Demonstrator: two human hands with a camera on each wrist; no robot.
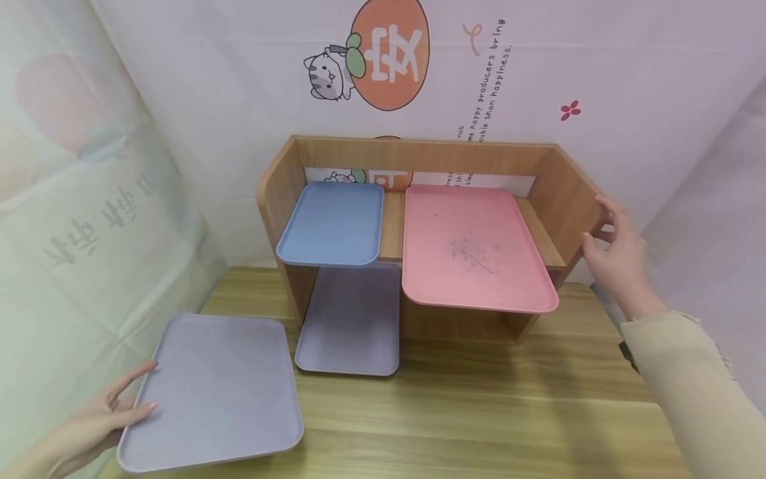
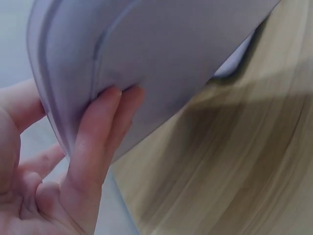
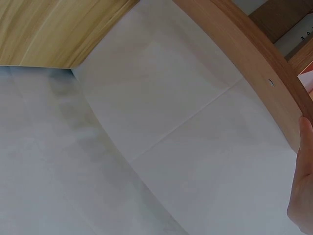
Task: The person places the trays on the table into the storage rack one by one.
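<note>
My left hand [image 1: 98, 424] grips a light purple tray [image 1: 218, 392] by its left edge, thumb on the upper face. From the left wrist view, fingers [image 2: 93, 132] press against the tray's underside, and the tray stands tilted above the wooden table. At the far side my right hand [image 1: 622, 256] holds the right side panel of a wooden shelf [image 1: 568, 199], with thumb and fingers at its edge. Only a small part of that hand appears in the right wrist view, touching the wooden edge [image 3: 274, 81].
On the shelf's upper level lie a blue tray [image 1: 335, 223] and a larger pink tray [image 1: 443, 233] that juts out in front. Below the blue one, a second light purple tray [image 1: 350, 326] sticks out over the wood-grain table [image 1: 479, 406]. Printed cloth [image 1: 227, 86] hangs behind.
</note>
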